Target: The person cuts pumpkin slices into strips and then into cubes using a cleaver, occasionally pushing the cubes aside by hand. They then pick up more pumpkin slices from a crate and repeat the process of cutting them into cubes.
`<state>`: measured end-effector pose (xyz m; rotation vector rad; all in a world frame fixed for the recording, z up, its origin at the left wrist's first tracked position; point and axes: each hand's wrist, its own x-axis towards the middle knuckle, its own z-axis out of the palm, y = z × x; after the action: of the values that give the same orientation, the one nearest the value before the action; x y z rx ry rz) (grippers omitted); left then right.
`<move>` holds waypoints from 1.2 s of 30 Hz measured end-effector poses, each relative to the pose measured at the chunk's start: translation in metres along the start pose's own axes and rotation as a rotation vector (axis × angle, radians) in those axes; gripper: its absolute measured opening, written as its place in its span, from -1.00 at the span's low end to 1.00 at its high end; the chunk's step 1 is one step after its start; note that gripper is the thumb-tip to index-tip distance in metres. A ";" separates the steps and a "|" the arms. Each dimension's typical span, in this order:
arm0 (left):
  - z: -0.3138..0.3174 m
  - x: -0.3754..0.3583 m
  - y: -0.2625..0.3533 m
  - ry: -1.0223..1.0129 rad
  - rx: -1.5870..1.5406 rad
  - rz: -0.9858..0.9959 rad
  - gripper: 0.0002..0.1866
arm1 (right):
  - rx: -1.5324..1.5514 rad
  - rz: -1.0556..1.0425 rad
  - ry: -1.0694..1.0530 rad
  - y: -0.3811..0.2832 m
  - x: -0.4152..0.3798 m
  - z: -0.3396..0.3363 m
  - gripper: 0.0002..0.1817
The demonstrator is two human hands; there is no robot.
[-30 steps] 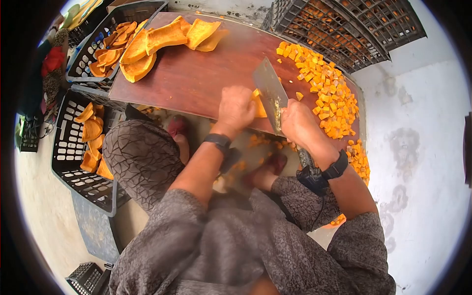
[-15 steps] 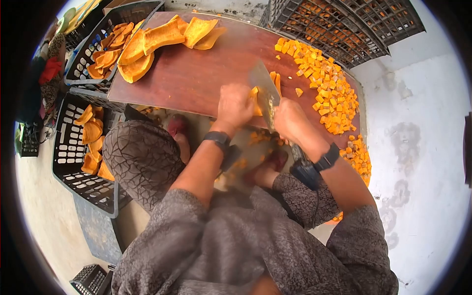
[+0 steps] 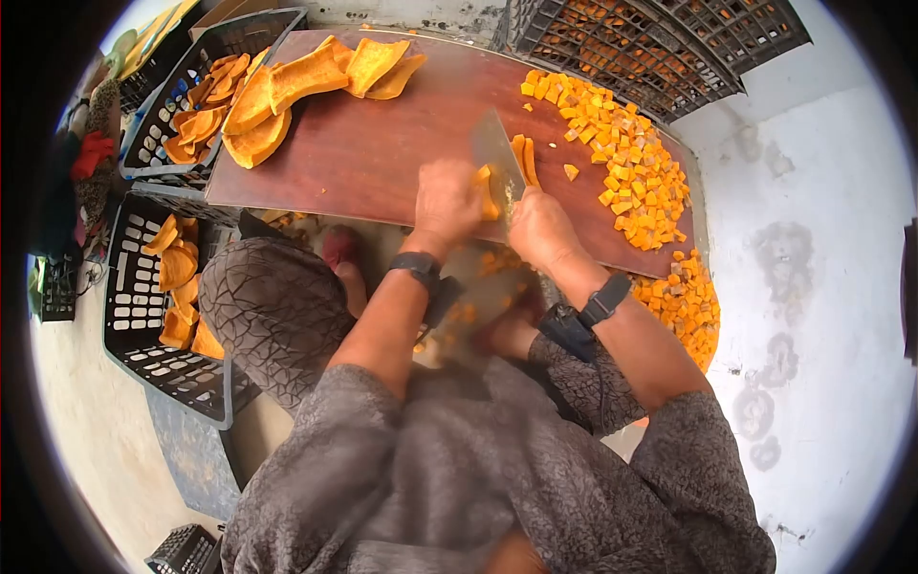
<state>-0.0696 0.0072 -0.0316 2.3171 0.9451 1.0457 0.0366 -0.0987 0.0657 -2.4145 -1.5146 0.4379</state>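
My left hand (image 3: 448, 201) is closed on a piece of orange pumpkin (image 3: 488, 194) at the front edge of the reddish-brown board (image 3: 382, 143). My right hand (image 3: 543, 230) grips the handle of a broad-bladed cleaver (image 3: 499, 158). Its blade stands on edge just right of the left hand's fingers, against the pumpkin piece. Beyond the blade lie cut pumpkin strips (image 3: 523, 158). Pumpkin cubes (image 3: 636, 177) are heaped along the board's right side. Larger curved pumpkin slabs (image 3: 306, 81) rest at its far left.
Black crates with pumpkin pieces stand left of the board, one at the back (image 3: 143, 143) and one nearer (image 3: 129, 297). Stacked black crates (image 3: 650, 48) stand behind it. More cubes (image 3: 687, 306) lie beyond its right front edge. A white wall (image 3: 813, 287) is at right.
The view has shifted slightly, moving the board leftward in it. My right hand and the cleaver have moved a little left, closer to my left hand, which keeps its hold on the pumpkin.
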 end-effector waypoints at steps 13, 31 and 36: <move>-0.006 0.000 0.000 0.004 -0.053 0.016 -0.78 | -0.084 -0.010 0.070 -0.007 0.020 0.016 -0.79; 0.000 0.002 -0.003 0.082 -0.071 -0.083 -0.81 | -0.087 -0.006 0.084 -0.015 0.026 0.018 -0.79; -0.003 -0.001 -0.003 0.210 -0.193 -0.087 -0.83 | -0.042 0.033 0.161 -0.013 0.038 0.018 -0.78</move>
<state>-0.0736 0.0086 -0.0324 2.0216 0.9666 1.3010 0.0341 -0.0578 0.0495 -2.4442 -1.4314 0.2137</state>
